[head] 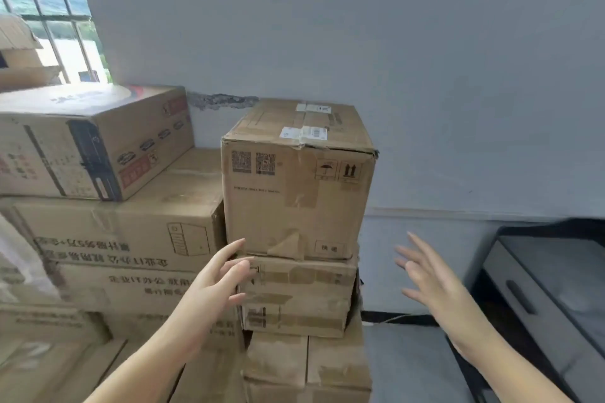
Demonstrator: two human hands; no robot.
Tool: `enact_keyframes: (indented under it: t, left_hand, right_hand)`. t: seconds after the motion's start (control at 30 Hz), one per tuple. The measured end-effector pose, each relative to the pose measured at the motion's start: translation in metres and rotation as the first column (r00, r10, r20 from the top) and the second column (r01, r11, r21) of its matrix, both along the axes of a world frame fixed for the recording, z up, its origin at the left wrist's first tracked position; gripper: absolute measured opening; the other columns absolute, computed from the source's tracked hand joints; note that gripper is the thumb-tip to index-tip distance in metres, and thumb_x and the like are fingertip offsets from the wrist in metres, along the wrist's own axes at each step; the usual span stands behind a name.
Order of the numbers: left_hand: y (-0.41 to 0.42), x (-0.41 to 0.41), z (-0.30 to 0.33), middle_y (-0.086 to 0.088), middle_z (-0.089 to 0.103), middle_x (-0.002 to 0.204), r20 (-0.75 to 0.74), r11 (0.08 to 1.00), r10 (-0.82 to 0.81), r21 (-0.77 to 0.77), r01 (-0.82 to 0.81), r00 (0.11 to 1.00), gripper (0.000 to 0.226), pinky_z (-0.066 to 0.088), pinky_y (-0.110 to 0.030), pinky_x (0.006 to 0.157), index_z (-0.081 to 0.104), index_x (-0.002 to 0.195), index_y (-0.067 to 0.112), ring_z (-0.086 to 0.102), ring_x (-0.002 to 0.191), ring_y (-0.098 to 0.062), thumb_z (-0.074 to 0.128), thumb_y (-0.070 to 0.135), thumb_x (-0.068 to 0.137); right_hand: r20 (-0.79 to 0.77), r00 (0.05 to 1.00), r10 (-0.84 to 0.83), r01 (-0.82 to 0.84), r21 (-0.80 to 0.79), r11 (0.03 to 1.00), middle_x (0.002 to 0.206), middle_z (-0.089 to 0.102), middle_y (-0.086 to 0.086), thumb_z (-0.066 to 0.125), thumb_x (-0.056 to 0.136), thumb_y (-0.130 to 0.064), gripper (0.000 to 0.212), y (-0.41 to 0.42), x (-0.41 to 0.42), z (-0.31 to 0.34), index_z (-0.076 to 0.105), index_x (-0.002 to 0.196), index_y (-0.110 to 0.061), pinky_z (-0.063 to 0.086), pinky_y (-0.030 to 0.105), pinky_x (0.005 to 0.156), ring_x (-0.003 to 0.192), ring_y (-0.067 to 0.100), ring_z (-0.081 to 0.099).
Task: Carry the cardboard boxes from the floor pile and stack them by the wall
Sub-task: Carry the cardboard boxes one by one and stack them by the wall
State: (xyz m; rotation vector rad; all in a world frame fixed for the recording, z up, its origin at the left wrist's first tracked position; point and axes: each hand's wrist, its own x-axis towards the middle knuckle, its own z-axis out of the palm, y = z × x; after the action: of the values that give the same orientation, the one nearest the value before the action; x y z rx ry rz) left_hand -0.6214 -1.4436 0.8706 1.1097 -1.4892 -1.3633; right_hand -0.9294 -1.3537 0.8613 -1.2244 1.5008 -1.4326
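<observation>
Both forearms reach forward from below. Against the grey wall [360, 26] stands a stack of cardboard boxes [131, 239]; its top box [294, 193] sits upright on a flatter box [299, 296]. Left hand [216, 285] rests loose-fingered at that seam, gripping nothing. Right hand [429, 275] hovers apart, fingers spread.

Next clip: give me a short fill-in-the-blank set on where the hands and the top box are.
1. The top box sits on a ____ of cardboard boxes.
2. The left hand touches the box's lower ____ corner.
3. The right hand holds ____, fingers spread.
4. Behind the boxes stands a grey ____.

Missing words: stack; left; nothing; wall
</observation>
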Motion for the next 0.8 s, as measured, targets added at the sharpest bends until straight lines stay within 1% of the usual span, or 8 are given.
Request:
enact_keyframes:
  t: [0.1,0.2,0.4,0.47,0.53,0.63,0.73,0.8]
  left_hand:
    - [0.060,-0.004,-0.038,0.007,0.069,0.115,-0.001,0.994,-0.070,0.084,0.070,0.998,0.034,0.051,-0.035,0.089,0.053,0.127,0.038,0.064,0.107,-0.006,0.050,0.028,0.094]
    - [0.109,-0.006,-0.075,0.003,0.070,0.113,0.011,0.976,-0.115,0.188,0.111,0.993,0.036,0.052,-0.035,0.087,0.055,0.126,0.033,0.065,0.107,-0.011,0.049,0.030,0.091]
    - [0.180,-0.021,-0.127,0.002,0.072,0.107,0.077,0.892,-0.191,0.430,0.140,0.979,0.035,0.051,-0.039,0.087,0.059,0.121,0.032,0.068,0.100,-0.012,0.053,0.035,0.086]
    - [0.196,-0.029,-0.137,0.004,0.073,0.105,0.112,0.851,-0.249,0.499,0.163,0.962,0.033,0.050,-0.041,0.090,0.060,0.119,0.032,0.068,0.097,-0.010,0.053,0.036,0.087]
    - [0.206,-0.036,-0.141,0.006,0.073,0.104,0.162,0.829,-0.328,0.521,0.201,0.931,0.029,0.050,-0.039,0.092,0.059,0.119,0.032,0.068,0.096,-0.007,0.052,0.034,0.090]
    - [0.209,-0.047,-0.144,0.005,0.070,0.108,0.225,0.817,-0.438,0.505,0.280,0.871,0.028,0.049,-0.030,0.087,0.056,0.122,0.029,0.066,0.096,-0.004,0.048,0.026,0.095]
    - [0.204,-0.056,-0.145,0.007,0.068,0.110,0.281,0.794,-0.543,0.480,0.374,0.791,0.027,0.048,-0.032,0.092,0.055,0.120,0.032,0.063,0.103,-0.007,0.045,0.023,0.097]
    - [0.195,-0.062,-0.144,0.011,0.067,0.108,0.313,0.768,-0.614,0.452,0.455,0.725,0.027,0.047,-0.028,0.091,0.053,0.120,0.035,0.063,0.101,-0.002,0.045,0.022,0.098]
  right_hand:
    - [0.054,0.998,-0.026,0.023,0.057,0.998,0.131,0.057,-0.016,0.052,0.078,-0.046,0.052,0.066,0.008,-0.042,0.043,0.129,-0.045,0.048,0.036,0.098,0.117,-0.005,0.055]
    - [0.120,0.988,-0.100,0.079,0.166,0.983,0.130,0.058,-0.014,0.052,0.079,-0.042,0.050,0.135,0.015,-0.078,0.045,0.129,-0.042,0.050,0.032,0.094,0.116,-0.004,0.057]
    - [0.172,0.925,-0.340,0.263,0.358,0.896,0.127,0.059,-0.008,0.047,0.093,-0.018,0.036,0.250,0.039,-0.133,0.049,0.123,-0.036,0.053,0.021,0.088,0.112,-0.005,0.059]
    - [0.195,0.877,-0.440,0.330,0.421,0.845,0.126,0.059,-0.008,0.047,0.094,-0.015,0.035,0.279,0.053,-0.146,0.048,0.123,-0.036,0.053,0.022,0.087,0.111,-0.003,0.059]
    - [0.215,0.813,-0.541,0.396,0.476,0.785,0.125,0.060,-0.013,0.048,0.092,-0.025,0.033,0.301,0.068,-0.154,0.048,0.122,-0.039,0.053,0.022,0.085,0.113,-0.001,0.058]
    - [0.219,0.730,-0.648,0.460,0.544,0.702,0.121,0.061,-0.021,0.049,0.084,-0.043,0.040,0.321,0.089,-0.158,0.049,0.124,-0.043,0.053,0.014,0.078,0.110,-0.004,0.059]
    - [0.193,0.651,-0.734,0.523,0.586,0.618,0.117,0.063,-0.021,0.047,0.095,-0.032,0.034,0.334,0.108,-0.162,0.048,0.128,-0.040,0.051,0.009,0.073,0.105,-0.007,0.061]
    - [0.167,0.591,-0.789,0.570,0.605,0.555,0.114,0.063,-0.022,0.046,0.098,-0.027,0.031,0.336,0.122,-0.163,0.049,0.126,-0.041,0.051,0.008,0.071,0.103,-0.008,0.061]
